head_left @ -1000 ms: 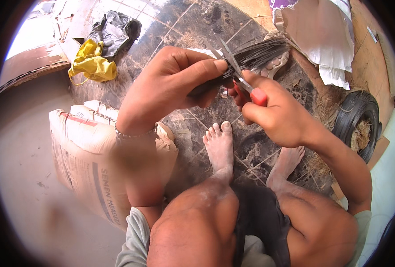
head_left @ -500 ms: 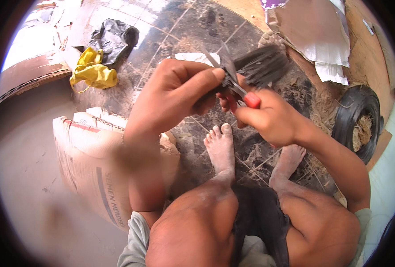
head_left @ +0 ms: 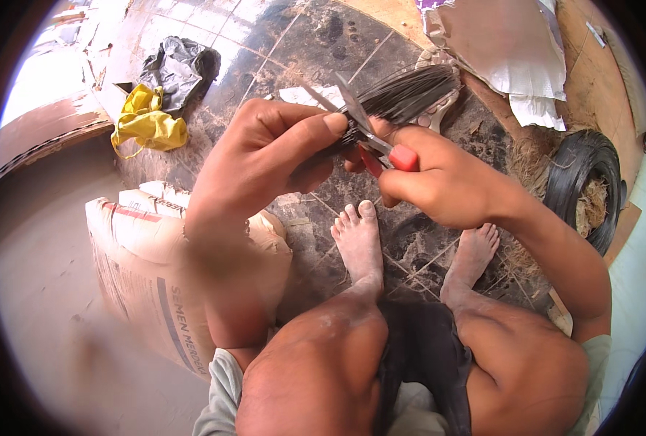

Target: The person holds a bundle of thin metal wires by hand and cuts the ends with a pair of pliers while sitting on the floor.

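My right hand (head_left: 443, 174) grips a pair of scissors (head_left: 403, 158) by the red handles, its thumb near one loop. The blades are spread and point up and away to the left. Between my left thumb and fingers sits one end of a bundle of thin dark strands (head_left: 414, 94), which fans out to the right beyond the scissors. My left hand (head_left: 286, 142) is closed round that end, close beside the blades. Its lower fingers are partly hidden. Whether the blades touch the strands I cannot tell.
Paper cement sacks (head_left: 148, 261) stand at the left. A yellow plastic bag (head_left: 148, 123) and a dark plastic bag (head_left: 179, 67) lie beyond them. At the right is a coil of dark strands (head_left: 584, 185), with cardboard (head_left: 494, 43) behind. My bare feet (head_left: 359, 243) rest on dirty tiles.
Both hands have shifted slightly left with the scissors and the bundle. The bundle, smeared by motion before, now shows its separate strands. The scissors stay spread.
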`<control>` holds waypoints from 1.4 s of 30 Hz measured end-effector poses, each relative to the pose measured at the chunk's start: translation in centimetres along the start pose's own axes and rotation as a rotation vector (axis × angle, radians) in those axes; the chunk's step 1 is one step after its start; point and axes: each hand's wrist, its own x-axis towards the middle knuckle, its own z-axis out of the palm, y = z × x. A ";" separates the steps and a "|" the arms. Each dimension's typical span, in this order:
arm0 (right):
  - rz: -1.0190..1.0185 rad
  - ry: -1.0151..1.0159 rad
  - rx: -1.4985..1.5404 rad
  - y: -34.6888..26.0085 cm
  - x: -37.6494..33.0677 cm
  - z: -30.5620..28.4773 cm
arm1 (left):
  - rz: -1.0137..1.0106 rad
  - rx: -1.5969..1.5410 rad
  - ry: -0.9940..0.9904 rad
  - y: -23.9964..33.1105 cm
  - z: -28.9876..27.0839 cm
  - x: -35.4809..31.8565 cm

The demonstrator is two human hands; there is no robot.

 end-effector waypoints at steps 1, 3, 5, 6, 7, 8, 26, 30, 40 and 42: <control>-0.025 0.023 -0.045 0.3 0.1 0.3 | -0.012 0.013 0.026 0.2 0.2 -0.2; 0.078 -0.024 -0.045 0.1 0.3 0.2 | 0.013 0.031 0.026 -0.2 -0.1 0.1; 0.190 -0.070 -0.050 0.5 0.5 0.5 | 0.033 0.000 0.066 -0.3 0.3 0.3; 0.060 0.030 0.002 1.2 0.7 1.0 | 0.029 -0.005 0.068 0.2 0.5 0.2; -0.071 0.130 0.054 1.9 0.8 1.6 | 0.007 -0.010 0.078 0.8 0.6 0.1; -0.069 0.131 0.052 2.1 0.8 2.0 | -0.012 -0.013 0.084 1.2 0.6 0.2; -0.028 0.095 0.064 1.6 0.6 2.4 | -0.033 0.056 0.075 0.7 -0.1 -0.4; -0.067 0.123 -0.015 2.4 0.5 2.0 | -0.058 0.032 0.107 1.3 0.5 -0.2; 0.046 0.019 -0.014 0.4 0.2 0.9 | -0.021 0.006 -0.003 0.0 -0.3 0.1; 0.069 0.003 -0.079 0.7 0.2 1.6 | -0.088 0.007 0.004 0.7 -0.2 -0.6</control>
